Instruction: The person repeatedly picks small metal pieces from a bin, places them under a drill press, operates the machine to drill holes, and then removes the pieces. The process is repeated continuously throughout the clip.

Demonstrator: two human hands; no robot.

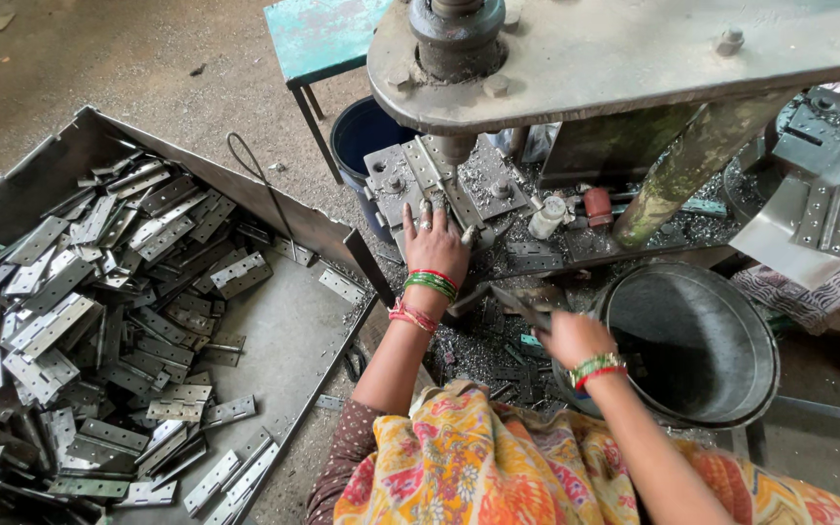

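Dusty concrete floor (128,58) spreads round a heavy press (624,58), with a big metal tray (294,321) of loose hinges (99,331) on my left. I see the left hand (435,243) lying flat, fingers spread and gripping nothing, on the die plate (439,185) right under the ram (456,146). The right hand (571,335) is closed on a hinge leaf (522,303), blurred, just beside the dark round bin (692,340). My worry: if the ram drops while those fingers rest there, they get crushed. Sharp metal chips (483,355) around the base could cut skin too.
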